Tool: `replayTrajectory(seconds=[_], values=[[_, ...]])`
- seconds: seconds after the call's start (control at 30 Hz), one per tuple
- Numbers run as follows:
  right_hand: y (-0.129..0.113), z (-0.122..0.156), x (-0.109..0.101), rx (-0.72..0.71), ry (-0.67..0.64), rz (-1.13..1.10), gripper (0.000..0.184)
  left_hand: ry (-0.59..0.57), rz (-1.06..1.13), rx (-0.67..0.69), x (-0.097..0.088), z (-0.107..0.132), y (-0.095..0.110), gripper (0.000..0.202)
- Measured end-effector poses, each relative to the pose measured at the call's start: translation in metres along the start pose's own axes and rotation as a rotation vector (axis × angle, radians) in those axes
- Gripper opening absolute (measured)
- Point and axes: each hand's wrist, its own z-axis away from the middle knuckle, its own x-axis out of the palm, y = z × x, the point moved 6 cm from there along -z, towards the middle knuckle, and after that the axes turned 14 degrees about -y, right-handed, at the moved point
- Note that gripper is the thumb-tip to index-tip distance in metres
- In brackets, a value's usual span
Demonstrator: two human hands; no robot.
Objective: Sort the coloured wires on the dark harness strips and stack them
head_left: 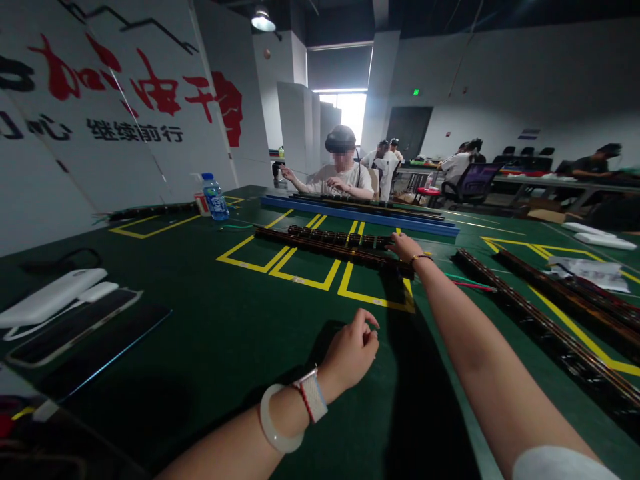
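A long dark rail with black blocks along it (pixel 330 244) lies across the yellow-marked green table (pixel 210 333). My right hand (pixel 405 248) reaches far out and rests on the rail's right end, its fingers curled over it. My left hand (pixel 353 350) hovers nearer to me above the bare green surface, fingers curled loosely with the thumb against the forefinger, and nothing shows in it. A pale bangle and a white watch band sit on my left wrist.
More dark rails (pixel 545 320) run along the right side. A water bottle (pixel 215 197) stands at the far left. Flat white and black devices (pixel 55 300) lie near left. A seated person (pixel 340 175) works at a blue rail (pixel 360 212) across the table; others sit behind.
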Motion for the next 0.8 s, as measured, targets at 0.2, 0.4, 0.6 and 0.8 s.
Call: replayTrajectory(seconds=[0.2,0.4,0.6,0.8], values=[[0.011,-0.001,-0.022,-0.013,0.031,0.034,0.038,-0.034,0.019,-0.010,0.004,-0.001,-0.002,0.013],[-0.007,-0.013,-0.024,0.018,0.031,0.014,0.038,-0.023,-0.009,-0.006,0.006,-0.001,-0.001,0.014],[-0.033,-0.027,-0.007,-0.014,0.001,-0.040,0.038,-0.007,-0.029,-0.020,0.004,-0.002,-0.002,0.014],[-0.027,-0.030,-0.002,-0.065,-0.048,-0.057,0.040,-0.019,-0.004,-0.014,0.005,-0.001,-0.003,0.014]])
